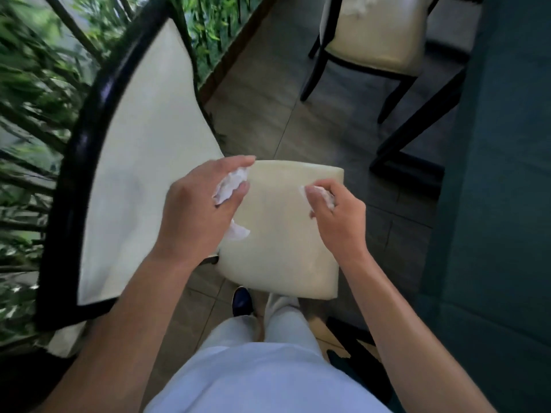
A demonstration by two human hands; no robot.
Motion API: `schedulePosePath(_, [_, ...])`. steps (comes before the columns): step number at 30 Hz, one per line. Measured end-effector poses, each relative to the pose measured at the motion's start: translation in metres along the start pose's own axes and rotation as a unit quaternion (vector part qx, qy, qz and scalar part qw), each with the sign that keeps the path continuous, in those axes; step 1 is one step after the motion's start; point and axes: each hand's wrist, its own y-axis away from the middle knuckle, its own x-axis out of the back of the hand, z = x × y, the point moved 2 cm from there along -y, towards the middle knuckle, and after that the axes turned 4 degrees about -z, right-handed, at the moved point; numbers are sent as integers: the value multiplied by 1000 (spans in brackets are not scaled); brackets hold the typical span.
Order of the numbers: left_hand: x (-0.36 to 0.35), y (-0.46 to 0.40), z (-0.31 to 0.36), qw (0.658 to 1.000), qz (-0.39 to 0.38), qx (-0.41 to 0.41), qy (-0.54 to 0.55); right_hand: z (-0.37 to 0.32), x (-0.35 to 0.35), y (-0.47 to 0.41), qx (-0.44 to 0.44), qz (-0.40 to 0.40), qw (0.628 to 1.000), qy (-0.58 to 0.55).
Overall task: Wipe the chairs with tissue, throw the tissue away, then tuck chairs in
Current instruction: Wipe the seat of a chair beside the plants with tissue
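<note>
Dark teal table surface (504, 204): at 3 o'clock, filling the right edge.

Near cream-padded chair with glossy black curved wooden frame (143, 162): backrest from 9 to 11 o'clock, square cream seat at centre, set apart from the table.

Second cream-padded chair with black legs (375, 31): at 1 o'clock, seat close against the table edge; loose white tissue piece (356, 4) lying at its upper part.

Grey tiled floor (268, 93): between the two chairs, 12 o'clock to centre.

Green bamboo foliage behind dark railing (32, 93): at 9 to 11 o'clock.

Left hand (199, 204): over the seat's left edge, fingers and thumb curled around a crumpled white tissue wad (231, 186), a tail showing below the palm.

Right hand (337, 213): over the seat's right half, fingertips pinching a smaller crumpled white tissue scrap (323, 194).

Contact between hands and seat: cannot tell.
</note>
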Motion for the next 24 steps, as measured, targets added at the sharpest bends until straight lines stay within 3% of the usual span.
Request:
schedulePosePath(4, [48,34,18,997,47,5,56,-32,-1,45,34,84,996,7])
schedulePosePath(7, [72,56,20,993,99,12,62,-58,3,69,53,100,994,5])
schedulePosePath(16, [105,108,33,974,130,2,187,-115,29,121,169,-1,985,32])
schedulePosePath(19, [109,124,40,969,154,25,189,-121,38,136,174,-17,984,26])
schedulePosePath(24, [128,139,39,983,122,43,134,-135,39,152,187,-5,982,7])
